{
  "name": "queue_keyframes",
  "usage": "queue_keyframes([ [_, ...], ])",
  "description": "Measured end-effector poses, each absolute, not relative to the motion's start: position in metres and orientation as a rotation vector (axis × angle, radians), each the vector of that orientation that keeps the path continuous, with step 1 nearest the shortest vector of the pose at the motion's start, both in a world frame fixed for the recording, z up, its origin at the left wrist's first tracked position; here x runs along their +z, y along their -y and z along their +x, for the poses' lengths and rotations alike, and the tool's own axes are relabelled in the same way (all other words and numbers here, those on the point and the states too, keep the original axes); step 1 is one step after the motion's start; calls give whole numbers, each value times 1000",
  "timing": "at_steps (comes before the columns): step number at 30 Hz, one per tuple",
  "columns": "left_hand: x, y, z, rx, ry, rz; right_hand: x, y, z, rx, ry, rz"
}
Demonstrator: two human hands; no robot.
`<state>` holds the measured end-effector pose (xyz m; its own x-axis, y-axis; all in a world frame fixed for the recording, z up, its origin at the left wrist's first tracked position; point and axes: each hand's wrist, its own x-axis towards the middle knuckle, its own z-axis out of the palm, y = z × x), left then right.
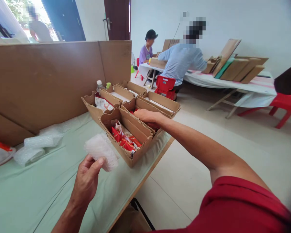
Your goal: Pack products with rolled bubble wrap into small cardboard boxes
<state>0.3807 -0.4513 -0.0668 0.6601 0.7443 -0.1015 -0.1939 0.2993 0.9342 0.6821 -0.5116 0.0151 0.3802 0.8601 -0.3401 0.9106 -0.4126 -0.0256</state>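
Observation:
A folded piece of bubble wrap [102, 152] is pinched between the thumb and fingers of my left hand [89, 171], held above the green tablecloth. My right hand [145, 116] reaches down into a cardboard box [157, 108] in the middle row, where some red packaging shows. Its fingers are hidden by the box wall and the hand itself. Nearest to me stands an open cardboard box [131, 154] with red and white snack packets [124, 137] lying inside. Behind it, another box [93, 108] holds a white and red packet [103, 103].
More bubble wrap [42, 140] and a white and orange bag [0, 153] lie at the left by a tall cardboard panel [63, 87]. Other boxes [162, 98], a clear bottle [99, 85] and a green cap [108, 85] stand behind. Two people sit at a far table [254, 85].

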Motion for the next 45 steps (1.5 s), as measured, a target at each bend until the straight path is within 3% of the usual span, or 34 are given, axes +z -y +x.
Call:
queue_keyframes([
  [10, -65, 451, 382, 661, -588, 1145, 20, 526, 684, -537, -1634, 2472],
  [19, -33, 449, 398, 737, -432, 1246, 97, 567, 662, 180, -2347, 2947],
  [25, -11, 463, 432, 798, -284, 1149, 100, 543, 616, -152, -2849, 2647],
  [29, -24, 445, 412, 908, -424, 1114, 81, 527, 718, 318, -2296, 3221],
  [31, -32, 430, 394, 927, -495, 1112, 66, 523, 774, 275, -1696, 3282],
  [33, -40, 416, 379, 926, -561, 1097, 49, 521, 810, 82, -1432, 3148],
  [39, -57, 396, 367, 887, -694, 955, 5, 500, 826, 60, -1505, 3021],
  [45, -63, 399, 376, 804, -684, 916, 3, 498, 826, -1, -1244, 3020],
])
